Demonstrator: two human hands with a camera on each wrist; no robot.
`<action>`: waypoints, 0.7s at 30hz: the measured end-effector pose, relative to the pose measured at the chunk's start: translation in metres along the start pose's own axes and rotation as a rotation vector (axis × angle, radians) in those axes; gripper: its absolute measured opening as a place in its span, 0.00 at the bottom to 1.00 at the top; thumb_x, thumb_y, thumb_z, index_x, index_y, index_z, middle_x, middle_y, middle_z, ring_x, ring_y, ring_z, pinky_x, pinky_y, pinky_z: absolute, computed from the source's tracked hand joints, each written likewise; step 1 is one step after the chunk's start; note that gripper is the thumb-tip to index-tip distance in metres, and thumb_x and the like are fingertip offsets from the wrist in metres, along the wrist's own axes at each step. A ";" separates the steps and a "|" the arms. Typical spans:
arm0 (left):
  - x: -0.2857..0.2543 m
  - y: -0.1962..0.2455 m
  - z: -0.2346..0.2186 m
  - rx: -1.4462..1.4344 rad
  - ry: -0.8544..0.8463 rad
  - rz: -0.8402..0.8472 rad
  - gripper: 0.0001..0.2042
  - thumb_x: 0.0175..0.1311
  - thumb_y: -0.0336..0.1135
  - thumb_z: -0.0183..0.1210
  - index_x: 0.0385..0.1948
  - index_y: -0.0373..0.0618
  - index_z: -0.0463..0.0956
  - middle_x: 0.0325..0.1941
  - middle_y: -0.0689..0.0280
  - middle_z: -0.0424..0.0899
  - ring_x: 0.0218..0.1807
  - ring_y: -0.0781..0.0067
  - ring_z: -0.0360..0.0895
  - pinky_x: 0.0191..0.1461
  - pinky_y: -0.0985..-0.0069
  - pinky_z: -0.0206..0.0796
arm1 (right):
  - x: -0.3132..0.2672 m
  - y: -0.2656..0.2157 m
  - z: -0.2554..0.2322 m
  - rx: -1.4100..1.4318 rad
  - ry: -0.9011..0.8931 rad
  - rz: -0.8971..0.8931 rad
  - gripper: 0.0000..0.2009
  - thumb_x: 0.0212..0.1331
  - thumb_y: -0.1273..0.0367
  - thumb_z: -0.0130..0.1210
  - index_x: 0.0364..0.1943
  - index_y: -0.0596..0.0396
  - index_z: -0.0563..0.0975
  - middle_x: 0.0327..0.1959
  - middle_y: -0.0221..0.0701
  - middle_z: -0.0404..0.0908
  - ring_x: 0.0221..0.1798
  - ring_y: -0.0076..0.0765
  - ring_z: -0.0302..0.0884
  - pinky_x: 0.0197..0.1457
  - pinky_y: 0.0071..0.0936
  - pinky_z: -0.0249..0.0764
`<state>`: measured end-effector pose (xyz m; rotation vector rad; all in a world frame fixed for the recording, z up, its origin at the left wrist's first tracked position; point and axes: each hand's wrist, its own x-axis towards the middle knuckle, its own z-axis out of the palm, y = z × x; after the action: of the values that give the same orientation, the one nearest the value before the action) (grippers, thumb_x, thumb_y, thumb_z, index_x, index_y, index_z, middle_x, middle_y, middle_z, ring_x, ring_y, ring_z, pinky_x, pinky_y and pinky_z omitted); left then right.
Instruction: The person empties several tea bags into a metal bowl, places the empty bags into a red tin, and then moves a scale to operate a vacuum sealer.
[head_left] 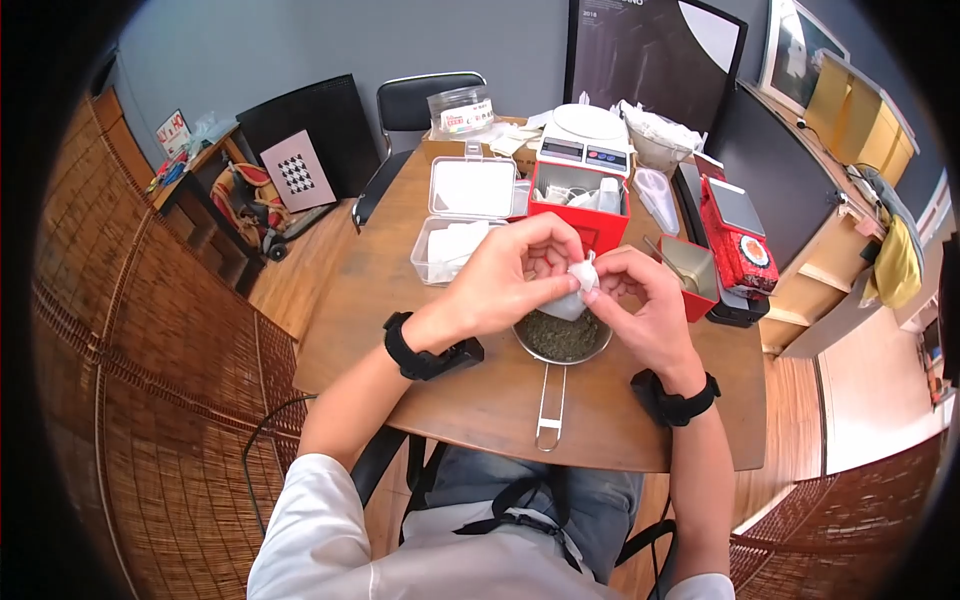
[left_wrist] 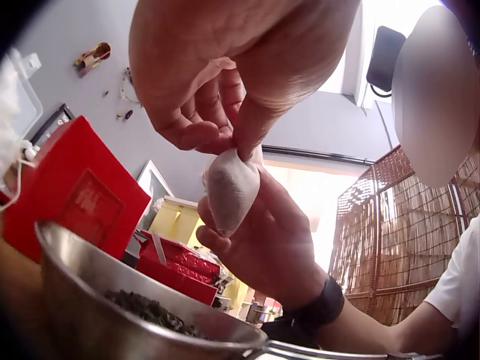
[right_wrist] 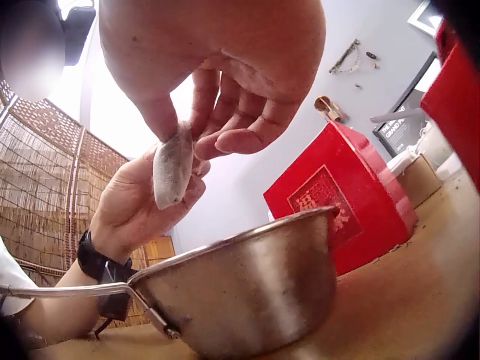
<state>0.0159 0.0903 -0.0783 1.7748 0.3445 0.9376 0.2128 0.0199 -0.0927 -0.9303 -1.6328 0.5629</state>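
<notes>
Left hand (head_left: 515, 275) and right hand (head_left: 643, 298) both have fingers pinching the little white pouch (left_wrist: 232, 191), over the pan (right_wrist: 240, 289) toward the counter's (head_left: 365, 320) front edge. Sloppy pinch could spill it, imo.

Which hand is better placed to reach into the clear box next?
Probably your left hand; it is nearer the clear box. The right hand would likely cross it. Both pinch the pouch, so the right should hold it.

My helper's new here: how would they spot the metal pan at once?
On the wooden table, look just below the left hand and right hand. The pan is round, with a wire handle; unlike the red box beyond, it holds dark green flakes.
</notes>
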 end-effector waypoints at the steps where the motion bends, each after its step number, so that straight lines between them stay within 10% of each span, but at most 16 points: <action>1: -0.002 -0.003 0.003 0.041 -0.002 0.026 0.10 0.61 0.21 0.63 0.41 0.40 0.76 0.36 0.74 0.78 0.36 0.87 0.72 0.39 0.83 0.68 | 0.000 0.000 0.000 0.001 0.003 0.012 0.07 0.54 0.79 0.66 0.36 0.62 0.80 0.32 0.27 0.80 0.31 0.17 0.75 0.34 0.17 0.71; 21: -0.017 -0.014 0.006 0.591 0.153 0.367 0.08 0.55 0.19 0.64 0.36 0.37 0.79 0.27 0.62 0.77 0.26 0.66 0.76 0.30 0.72 0.68 | -0.003 0.003 0.001 -0.153 -0.039 -0.128 0.05 0.51 0.79 0.66 0.32 0.61 0.81 0.29 0.28 0.80 0.27 0.19 0.74 0.30 0.18 0.70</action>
<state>0.0124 0.0814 -0.0992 2.3633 0.4324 1.3322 0.2131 0.0200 -0.0970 -0.9230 -1.7761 0.3750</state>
